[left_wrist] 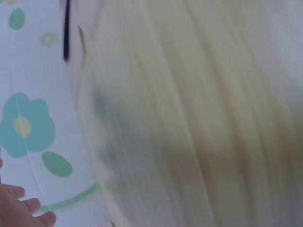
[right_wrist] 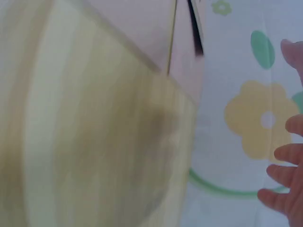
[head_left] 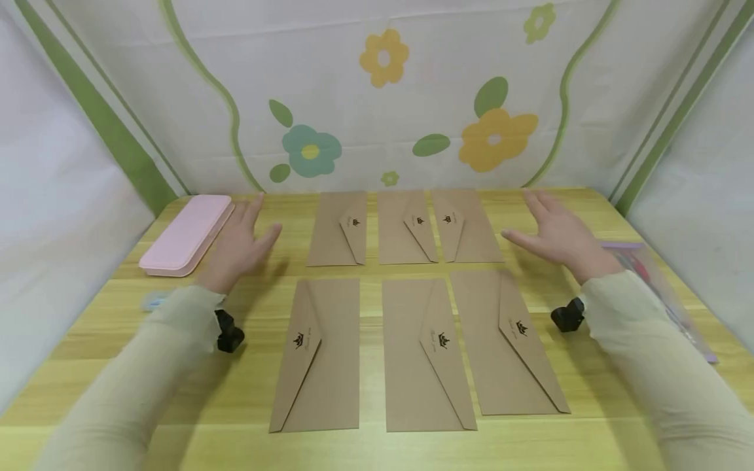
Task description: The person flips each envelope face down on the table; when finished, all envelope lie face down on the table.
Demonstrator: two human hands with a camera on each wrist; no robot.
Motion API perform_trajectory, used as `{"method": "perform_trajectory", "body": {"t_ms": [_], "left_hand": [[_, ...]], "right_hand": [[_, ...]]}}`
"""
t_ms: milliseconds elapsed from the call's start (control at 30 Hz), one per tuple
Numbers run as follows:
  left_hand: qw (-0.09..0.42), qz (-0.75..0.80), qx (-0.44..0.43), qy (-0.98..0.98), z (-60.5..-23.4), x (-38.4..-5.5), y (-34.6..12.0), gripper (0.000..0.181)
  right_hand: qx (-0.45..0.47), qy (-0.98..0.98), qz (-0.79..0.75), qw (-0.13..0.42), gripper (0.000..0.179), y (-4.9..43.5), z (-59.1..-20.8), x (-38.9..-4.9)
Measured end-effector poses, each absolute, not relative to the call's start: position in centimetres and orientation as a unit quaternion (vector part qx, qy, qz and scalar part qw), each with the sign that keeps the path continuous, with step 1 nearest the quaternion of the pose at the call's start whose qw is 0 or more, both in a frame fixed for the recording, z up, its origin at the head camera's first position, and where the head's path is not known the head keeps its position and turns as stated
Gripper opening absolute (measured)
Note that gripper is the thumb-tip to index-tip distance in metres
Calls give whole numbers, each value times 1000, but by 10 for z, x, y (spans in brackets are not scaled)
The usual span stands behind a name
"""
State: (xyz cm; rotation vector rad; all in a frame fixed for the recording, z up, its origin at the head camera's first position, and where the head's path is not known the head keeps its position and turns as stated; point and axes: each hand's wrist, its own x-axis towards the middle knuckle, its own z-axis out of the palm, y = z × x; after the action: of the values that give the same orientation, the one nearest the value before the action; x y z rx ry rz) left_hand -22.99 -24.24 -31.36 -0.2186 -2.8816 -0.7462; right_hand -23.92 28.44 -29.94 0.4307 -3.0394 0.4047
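Observation:
Several brown kraft envelopes with pointed flaps and a small black crown print lie flat on the table in two rows. Three make up the far row, among them a middle envelope (head_left: pixel 400 229); three larger-looking ones form the near row, including a left envelope (head_left: pixel 332 366) and a right envelope (head_left: pixel 495 366). To the left of them, my left hand (head_left: pixel 238 245) is held with fingers straight and thumb apart, beside a pink case (head_left: pixel 188 235). My right hand (head_left: pixel 559 232) is spread on the other side, right of the far row, holding nothing. Both wrist views show the fingers spread.
A clear pouch with a purple edge (head_left: pixel 624 245) lies at the right, partly behind my right forearm. Near my left sleeve is a small light-blue item (head_left: pixel 154 301). A white cloth with printed flowers (head_left: pixel 383 59) stands behind the wooden table (head_left: pixel 371 451).

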Motion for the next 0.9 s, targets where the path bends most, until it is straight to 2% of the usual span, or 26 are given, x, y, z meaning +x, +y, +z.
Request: {"method": "perform_trajectory", "body": {"t_ms": [200, 433, 900], "left_hand": [[96, -358, -72, -926, -313, -235, -224, 65], [82, -429, -53, -898, -313, -237, -210, 59], [51, -488, -32, -871, -328, -246, -192, 55]], "right_hand": [[184, -970, 144, 62, 88, 258, -296, -248], [214, -957, 174, 95, 79, 223, -296, -255], [216, -915, 338, 35, 71, 151, -293, -266]]}}
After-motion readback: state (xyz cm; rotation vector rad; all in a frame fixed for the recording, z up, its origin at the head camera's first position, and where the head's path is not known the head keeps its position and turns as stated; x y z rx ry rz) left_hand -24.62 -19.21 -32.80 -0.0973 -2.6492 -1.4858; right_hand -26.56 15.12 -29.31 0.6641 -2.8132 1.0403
